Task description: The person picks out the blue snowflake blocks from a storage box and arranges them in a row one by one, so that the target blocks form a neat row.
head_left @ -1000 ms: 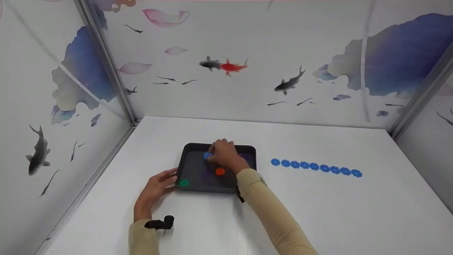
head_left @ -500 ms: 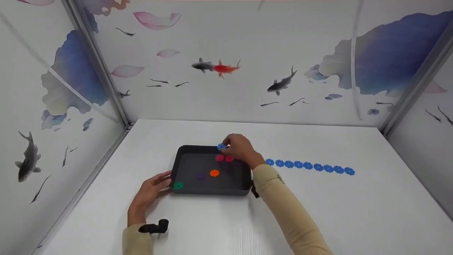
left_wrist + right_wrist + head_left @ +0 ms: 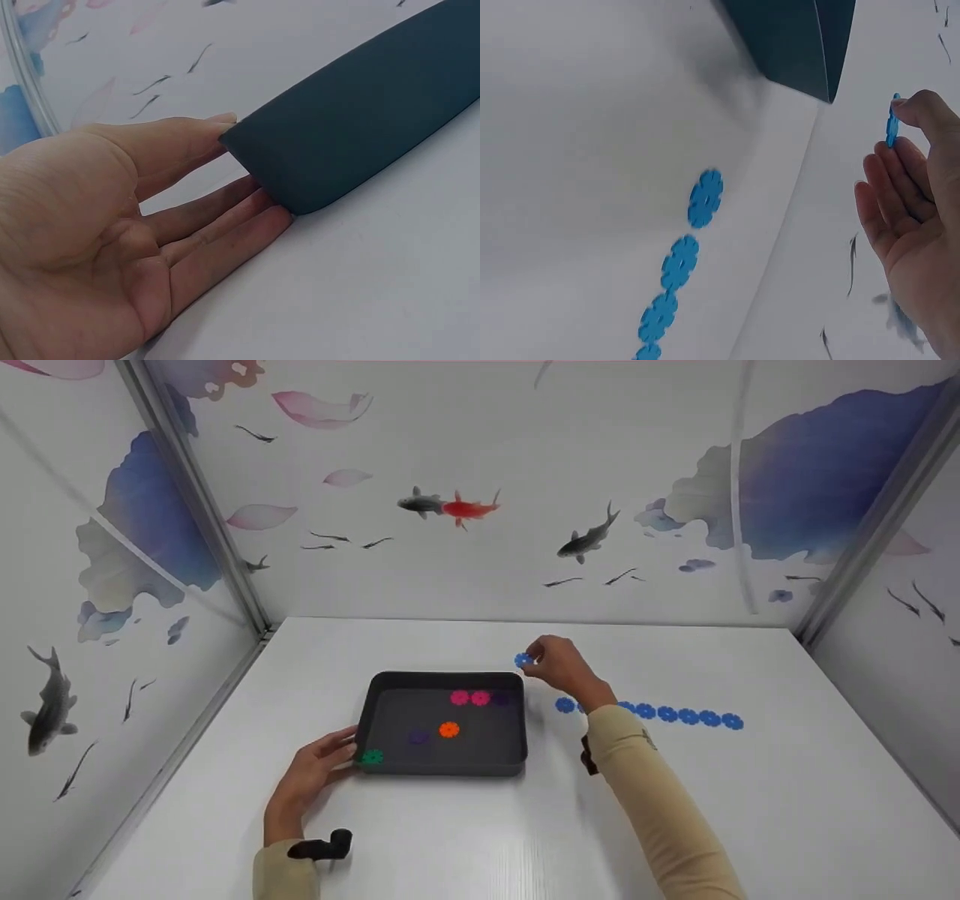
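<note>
My right hand (image 3: 561,664) pinches a blue snowflake disc (image 3: 523,660) between thumb and fingers, held above the table beyond the tray's back right corner. In the right wrist view the blue disc (image 3: 892,121) is seen almost edge-on in the hand (image 3: 911,180). With fairly straight fingers, my left hand (image 3: 311,772) touches the left side of the dark grey tray (image 3: 442,769). The left wrist view has the thumb near the tray's rim and the fingers low against its corner. Inside the tray lie two pink discs (image 3: 469,698), an orange disc (image 3: 448,730), a green disc (image 3: 373,757) and dark purple discs (image 3: 418,736).
A row of several blue discs (image 3: 667,713) runs across the white table (image 3: 465,840) right of the tray, partly hidden by my right wrist. Printed walls (image 3: 480,562) stand at the back and both sides.
My right hand has carried the blue disc up out of the tray and to the right, uncovering the pink discs. My left hand stays at the tray. The head view has shifted slightly.
</note>
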A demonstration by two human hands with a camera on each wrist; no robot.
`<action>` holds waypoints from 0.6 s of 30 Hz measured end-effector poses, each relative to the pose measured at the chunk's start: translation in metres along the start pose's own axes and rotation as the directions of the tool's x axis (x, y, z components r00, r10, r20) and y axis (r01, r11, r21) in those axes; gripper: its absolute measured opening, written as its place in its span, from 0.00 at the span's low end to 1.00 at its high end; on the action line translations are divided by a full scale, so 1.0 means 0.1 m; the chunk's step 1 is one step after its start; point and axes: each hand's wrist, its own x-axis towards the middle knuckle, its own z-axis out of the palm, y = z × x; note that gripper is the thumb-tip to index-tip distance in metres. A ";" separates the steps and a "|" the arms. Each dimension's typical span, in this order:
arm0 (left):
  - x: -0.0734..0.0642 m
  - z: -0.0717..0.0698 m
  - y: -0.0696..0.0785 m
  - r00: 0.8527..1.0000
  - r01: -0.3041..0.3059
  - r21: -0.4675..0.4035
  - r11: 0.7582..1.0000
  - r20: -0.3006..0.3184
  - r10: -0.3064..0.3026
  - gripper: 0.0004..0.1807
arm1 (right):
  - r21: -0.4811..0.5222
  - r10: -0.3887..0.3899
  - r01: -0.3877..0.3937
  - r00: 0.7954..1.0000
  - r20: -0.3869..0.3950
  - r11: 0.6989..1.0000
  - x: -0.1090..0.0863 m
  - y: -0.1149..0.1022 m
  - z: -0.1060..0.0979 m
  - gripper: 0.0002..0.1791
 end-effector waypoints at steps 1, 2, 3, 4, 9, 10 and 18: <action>0.00 0.00 0.00 1.000 0.002 0.003 1.000 0.001 -0.002 0.30 | 0.009 0.014 -0.014 1.000 0.000 1.000 -0.02 0.05 -0.05 0.19; 0.00 0.00 -0.01 1.000 0.003 0.006 1.000 0.001 -0.003 0.30 | 0.013 0.029 -0.029 1.000 -0.003 0.999 -0.04 0.11 -0.10 0.19; 0.00 -0.01 -0.01 1.000 0.003 0.010 1.000 0.000 -0.003 0.30 | 0.016 0.047 -0.047 0.999 -0.002 0.999 -0.07 0.16 -0.15 0.19; -0.01 -0.01 -0.01 1.000 0.004 0.013 1.000 0.000 -0.004 0.30 | 0.020 0.068 -0.068 0.998 0.000 0.998 -0.10 0.22 -0.20 0.19; -0.01 -0.01 -0.01 1.000 0.013 0.017 1.000 -0.008 -0.013 0.30 | 0.017 0.146 -0.146 0.989 0.000 0.989 -0.23 0.53 -0.48 0.21; -0.02 -0.02 0.00 1.000 0.015 0.018 1.000 -0.005 -0.015 0.30 | 0.017 0.157 -0.157 0.988 -0.007 0.988 -0.26 0.60 -0.53 0.22; -0.01 -0.01 0.01 1.000 0.020 0.005 1.000 0.000 -0.020 0.29 | 0.017 0.202 -0.201 0.978 -0.059 0.979 -0.59 1.09 -0.93 0.23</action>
